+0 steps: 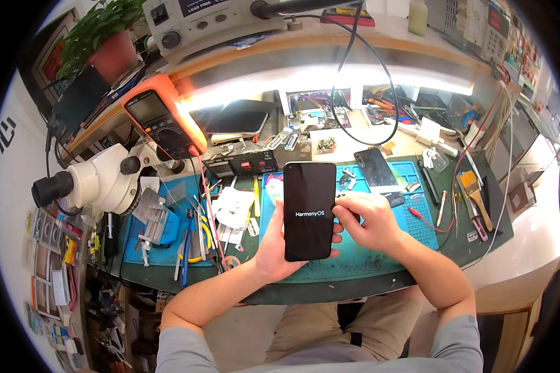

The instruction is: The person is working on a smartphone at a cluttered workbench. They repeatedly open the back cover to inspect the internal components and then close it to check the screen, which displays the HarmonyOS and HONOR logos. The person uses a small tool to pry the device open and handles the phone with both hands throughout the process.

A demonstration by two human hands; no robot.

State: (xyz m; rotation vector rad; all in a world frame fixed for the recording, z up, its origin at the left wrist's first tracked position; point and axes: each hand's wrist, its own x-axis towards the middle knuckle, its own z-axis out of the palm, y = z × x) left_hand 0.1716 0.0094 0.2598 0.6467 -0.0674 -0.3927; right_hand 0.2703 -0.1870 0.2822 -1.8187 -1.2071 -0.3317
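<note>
Upright above the workbench, a black smartphone (309,236) faces me, a short line of white lettering lit mid-screen on a dark background. My left hand (272,250) grips it from behind and along its left side, with fingertips wrapping past the lower right edge. Curled in at the right edge is my right hand (372,222), its thumb and forefinger against the phone's side. Beneath both hands spreads a blue work mat (354,264). Another phone or phone back panel (378,169), dark with a pale lower part, lies on the mat beyond my right hand.
A white microscope (99,180) and an orange multimeter (162,118) stand at left. Blue pliers (185,256) and other tools lie below them. To the right are brushes (474,193) and a red test lead (442,230). A black cable (395,102) loops down from the shelf.
</note>
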